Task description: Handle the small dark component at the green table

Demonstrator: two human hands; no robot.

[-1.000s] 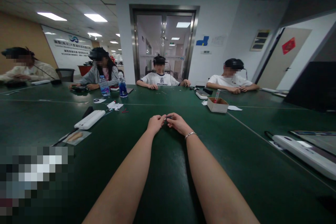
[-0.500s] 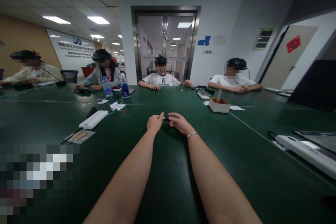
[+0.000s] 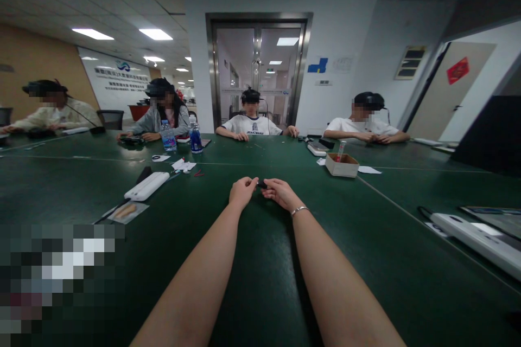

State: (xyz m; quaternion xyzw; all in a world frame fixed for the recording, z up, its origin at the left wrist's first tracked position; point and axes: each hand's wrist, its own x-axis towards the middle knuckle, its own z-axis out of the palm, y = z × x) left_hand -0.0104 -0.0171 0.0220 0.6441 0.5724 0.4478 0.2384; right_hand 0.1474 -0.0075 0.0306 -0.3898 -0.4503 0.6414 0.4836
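Both of my arms reach forward over the dark green table (image 3: 260, 260). Between my fingertips is a small black object (image 3: 262, 184), too small to identify. My right hand (image 3: 279, 192), with a silver bracelet (image 3: 300, 210) at its wrist, pinches the black body from the right. My left hand (image 3: 243, 193) is closed in a pinch at the object's left end, where a small pale tip seems to show. My fingers cover part of it.
To the left lie a white power bank (image 3: 147, 186) and a clear bag (image 3: 127, 211). Two bottles (image 3: 196, 138) stand farther back, near paper scraps (image 3: 184, 165). A small open box (image 3: 342, 165) sits at right. Several people (image 3: 252, 119) sit across the table; a white device (image 3: 476, 241) lies far right.
The view has shifted slightly, so everything sits a little lower and to the right. My hands keep their pinch; the black object shows a bit more plainly between them.
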